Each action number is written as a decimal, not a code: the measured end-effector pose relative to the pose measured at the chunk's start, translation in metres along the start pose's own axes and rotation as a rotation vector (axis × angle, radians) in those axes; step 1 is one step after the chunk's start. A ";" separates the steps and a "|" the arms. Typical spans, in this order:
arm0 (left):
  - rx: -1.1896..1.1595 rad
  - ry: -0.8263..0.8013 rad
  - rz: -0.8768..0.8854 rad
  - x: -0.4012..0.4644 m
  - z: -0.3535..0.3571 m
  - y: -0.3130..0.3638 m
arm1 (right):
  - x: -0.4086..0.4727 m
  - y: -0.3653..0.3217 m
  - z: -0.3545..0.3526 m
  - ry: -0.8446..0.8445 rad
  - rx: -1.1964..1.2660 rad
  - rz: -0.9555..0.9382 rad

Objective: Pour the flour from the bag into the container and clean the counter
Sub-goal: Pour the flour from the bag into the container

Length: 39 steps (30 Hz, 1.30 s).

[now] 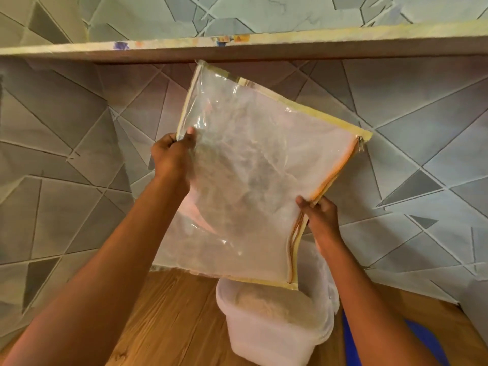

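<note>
Above wooden counter (169,313), tilted bag (250,180) points its zippered corner down into container (274,331)

The raised bag (253,180) hangs over the container (277,326) and blocks its mouth from above. A shelf (237,50) closes the room overhead. The wooden counter (169,313) left of the container lies free.

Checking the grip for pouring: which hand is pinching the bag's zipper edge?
The right hand pinches the orange zipper edge of the clear plastic bag; the left hand holds the plain yellow-trimmed edge.
</note>
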State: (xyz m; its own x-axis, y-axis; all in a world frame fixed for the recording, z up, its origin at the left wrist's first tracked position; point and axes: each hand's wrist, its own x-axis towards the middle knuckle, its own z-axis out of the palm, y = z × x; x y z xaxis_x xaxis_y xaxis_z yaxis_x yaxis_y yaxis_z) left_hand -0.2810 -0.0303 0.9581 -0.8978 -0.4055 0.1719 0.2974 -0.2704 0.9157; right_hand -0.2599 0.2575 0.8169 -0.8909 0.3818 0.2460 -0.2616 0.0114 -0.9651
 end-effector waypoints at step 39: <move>0.286 0.365 -0.915 0.115 -0.415 -0.307 | 0.091 0.262 0.409 -0.651 -1.135 0.098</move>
State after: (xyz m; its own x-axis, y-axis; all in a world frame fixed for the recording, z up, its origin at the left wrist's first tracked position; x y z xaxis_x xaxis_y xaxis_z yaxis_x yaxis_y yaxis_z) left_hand -0.3409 -0.3558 0.5458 -0.5740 -0.4022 -0.7132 -0.5832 -0.4105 0.7009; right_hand -0.5613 -0.0830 0.6235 -0.9866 -0.0845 -0.1393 -0.0148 0.8980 -0.4398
